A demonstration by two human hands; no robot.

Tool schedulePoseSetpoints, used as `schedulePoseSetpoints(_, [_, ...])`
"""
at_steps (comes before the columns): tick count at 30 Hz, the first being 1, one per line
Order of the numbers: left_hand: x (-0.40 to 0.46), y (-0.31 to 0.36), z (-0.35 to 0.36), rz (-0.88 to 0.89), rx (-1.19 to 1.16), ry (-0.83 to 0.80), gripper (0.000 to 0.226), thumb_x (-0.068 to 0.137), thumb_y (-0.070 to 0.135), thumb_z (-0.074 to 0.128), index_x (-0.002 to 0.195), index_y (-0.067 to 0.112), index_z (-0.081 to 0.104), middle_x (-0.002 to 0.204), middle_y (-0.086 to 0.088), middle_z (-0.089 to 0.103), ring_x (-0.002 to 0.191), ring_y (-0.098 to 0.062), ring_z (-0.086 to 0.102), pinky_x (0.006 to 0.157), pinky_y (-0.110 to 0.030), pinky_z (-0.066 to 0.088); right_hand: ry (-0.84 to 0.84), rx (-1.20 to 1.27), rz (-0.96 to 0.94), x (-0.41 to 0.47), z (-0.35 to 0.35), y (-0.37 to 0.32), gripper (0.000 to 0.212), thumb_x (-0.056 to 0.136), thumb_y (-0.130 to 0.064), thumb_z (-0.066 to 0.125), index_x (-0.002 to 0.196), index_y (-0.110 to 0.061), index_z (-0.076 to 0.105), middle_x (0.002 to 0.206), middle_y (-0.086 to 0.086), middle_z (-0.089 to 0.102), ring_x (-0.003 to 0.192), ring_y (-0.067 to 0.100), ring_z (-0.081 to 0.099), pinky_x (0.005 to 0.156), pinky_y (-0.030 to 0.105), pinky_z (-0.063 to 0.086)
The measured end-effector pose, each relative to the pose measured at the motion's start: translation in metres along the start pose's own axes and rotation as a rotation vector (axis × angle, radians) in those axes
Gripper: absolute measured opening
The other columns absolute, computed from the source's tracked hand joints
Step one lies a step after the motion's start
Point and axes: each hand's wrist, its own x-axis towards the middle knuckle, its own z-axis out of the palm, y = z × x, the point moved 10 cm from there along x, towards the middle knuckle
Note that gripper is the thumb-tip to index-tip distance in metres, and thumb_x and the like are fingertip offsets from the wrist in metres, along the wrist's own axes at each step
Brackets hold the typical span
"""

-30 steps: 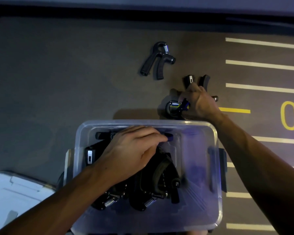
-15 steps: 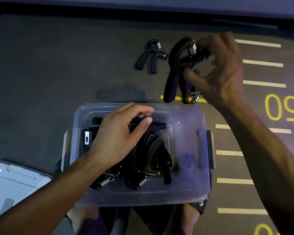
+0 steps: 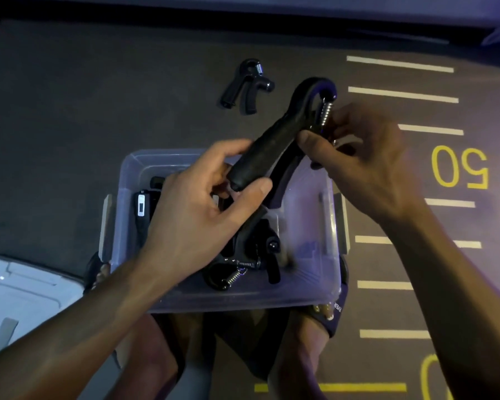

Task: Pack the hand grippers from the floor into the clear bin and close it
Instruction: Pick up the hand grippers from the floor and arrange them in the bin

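Observation:
A black hand gripper [image 3: 274,140] with a steel spring hangs above the far edge of the clear bin [image 3: 306,287]. My right hand [image 3: 364,168] pinches it at its spring end. My left hand [image 3: 202,209] curls round the end of its near handle. Several black hand grippers [image 3: 243,255] lie inside the open bin, partly hidden by my left hand. One more hand gripper [image 3: 247,86] lies alone on the dark floor beyond the bin.
The bin's pale lid [image 3: 20,290] lies on the floor at the lower left. My feet in sandals [image 3: 334,310] show under the bin's near edge. White and yellow floor markings [image 3: 401,93] run along the right side.
My right hand lifted a hand gripper off the floor and brought it over the bin. My left hand rose from the grippers in the bin and took hold of its handle.

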Motion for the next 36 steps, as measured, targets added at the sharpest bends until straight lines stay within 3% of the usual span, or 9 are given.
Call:
schedulePoseSetpoints(4, [0.003, 0.015, 0.000, 0.038, 0.018, -0.019, 0.030, 0.091, 0.043, 0.068, 0.119, 0.034, 0.062, 0.079, -0.002, 0.074, 0.070, -0.026, 0.073, 0.065, -0.052, 0.059, 0.041, -0.182, -0.061, -0.019, -0.012, -0.007, 0.044, 0.080, -0.058, 0.070, 0.109, -0.026, 0.062, 0.086, -0.013, 0.071, 0.075, 0.011, 0.070, 0.071, 0.045, 0.058])
schedulePoseSetpoints(8, [0.001, 0.015, 0.010, -0.013, 0.022, -0.066, 0.026, 0.087, 0.044, 0.069, 0.109, 0.032, 0.062, 0.074, 0.003, 0.075, 0.065, -0.027, 0.072, 0.063, -0.049, 0.059, -0.033, -0.361, -0.366, -0.038, -0.004, -0.045, 0.045, 0.079, -0.034, 0.077, 0.121, -0.024, 0.065, 0.110, -0.003, 0.059, 0.087, 0.013, 0.060, 0.073, 0.031, 0.050])
schedulePoseSetpoints(11, [-0.005, 0.016, 0.017, -0.017, -0.001, -0.101, 0.028, 0.086, 0.046, 0.068, 0.104, 0.027, 0.062, 0.075, 0.003, 0.076, 0.065, -0.028, 0.072, 0.061, -0.048, 0.060, -0.184, -0.421, -0.503, -0.045, 0.021, -0.058, 0.039, 0.076, -0.025, 0.072, 0.116, -0.021, 0.069, 0.111, 0.001, 0.063, 0.092, 0.020, 0.060, 0.074, 0.037, 0.051])
schedulePoseSetpoints(14, [-0.010, 0.021, 0.022, 0.012, 0.010, -0.146, 0.030, 0.091, 0.047, 0.069, 0.109, 0.025, 0.063, 0.076, 0.007, 0.076, 0.066, -0.020, 0.073, 0.063, -0.045, 0.059, -0.205, -0.489, -0.584, -0.050, 0.029, -0.061, 0.033, 0.077, -0.023, 0.069, 0.110, -0.019, 0.069, 0.103, 0.003, 0.067, 0.089, 0.029, 0.060, 0.071, 0.045, 0.052])
schedulePoseSetpoints(19, [-0.008, 0.020, 0.021, 0.093, 0.070, -0.165, 0.028, 0.102, 0.040, 0.057, 0.122, 0.023, 0.066, 0.087, 0.014, 0.075, 0.089, -0.005, 0.072, 0.082, -0.024, 0.054, -0.262, -0.439, -0.459, -0.052, 0.022, -0.038, 0.027, 0.078, -0.019, 0.076, 0.105, -0.021, 0.070, 0.093, -0.002, 0.069, 0.079, 0.018, 0.063, 0.068, 0.039, 0.053])
schedulePoseSetpoints(22, [-0.007, 0.004, 0.030, 0.194, 0.370, -0.192, 0.023, 0.095, 0.042, 0.064, 0.113, 0.028, 0.070, 0.095, 0.017, 0.072, 0.101, -0.005, 0.061, 0.092, -0.031, 0.046, -0.359, -0.464, -0.419, -0.056, 0.034, -0.021, 0.026, 0.077, -0.012, 0.078, 0.100, -0.022, 0.073, 0.088, -0.005, 0.074, 0.073, 0.017, 0.066, 0.066, 0.032, 0.052])
schedulePoseSetpoints(26, [-0.017, -0.012, 0.057, 0.356, 0.733, -0.290, 0.035, 0.079, 0.053, 0.068, 0.100, 0.026, 0.073, 0.095, 0.015, 0.072, 0.112, -0.021, 0.057, 0.097, -0.039, 0.032, -0.545, -0.627, -0.324, -0.060, 0.066, 0.013, 0.025, 0.081, -0.015, 0.065, 0.103, -0.024, 0.070, 0.090, -0.002, 0.074, 0.082, 0.028, 0.067, 0.071, 0.040, 0.054])
schedulePoseSetpoints(30, [-0.022, -0.010, 0.071, 0.428, 0.806, -0.309, 0.046, 0.070, 0.054, 0.081, 0.100, 0.020, 0.073, 0.095, 0.009, 0.073, 0.119, -0.030, 0.058, 0.103, -0.045, 0.025, -0.674, -0.695, -0.260, -0.068, 0.091, 0.035, 0.022, 0.082, -0.019, 0.062, 0.103, -0.023, 0.067, 0.092, 0.003, 0.073, 0.090, 0.029, 0.067, 0.075, 0.038, 0.053])
schedulePoseSetpoints(36, [-0.019, -0.016, 0.077, 0.410, 0.868, -0.341, 0.041, 0.066, 0.053, 0.086, 0.091, 0.022, 0.077, 0.088, 0.010, 0.074, 0.122, -0.024, 0.055, 0.106, -0.045, 0.026, -0.774, -0.820, -0.242, -0.077, 0.115, 0.048, 0.026, 0.087, -0.023, 0.061, 0.113, -0.018, 0.064, 0.104, 0.010, 0.071, 0.096, 0.032, 0.068, 0.080, 0.037, 0.054])
